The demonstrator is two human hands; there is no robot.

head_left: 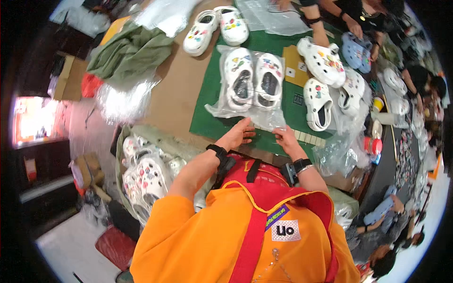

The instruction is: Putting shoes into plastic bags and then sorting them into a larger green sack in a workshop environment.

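A pair of white clogs with colourful charms lies side by side inside a clear plastic bag (245, 113), on a green mat (207, 96) in front of me. My left hand (237, 134) is at the bag's near edge, fingers stretched out and apart, holding nothing. At the bag's near right corner, the fingers of my right hand (287, 140) are closed on the plastic. Further back stands an unbagged pair of white clogs (200, 33) with charms. Right of the bag sit more white clogs (318, 104), loose on the mat.
A sack of bagged white clogs (148, 177) is low on my left. Clear plastic bags (342, 151) lie at right beside a red-lidded jar (373, 145). Green cloth (130, 52) lies far left. Across the table, another person's hand touches a blue clog (356, 53); another reaches into a white clog.
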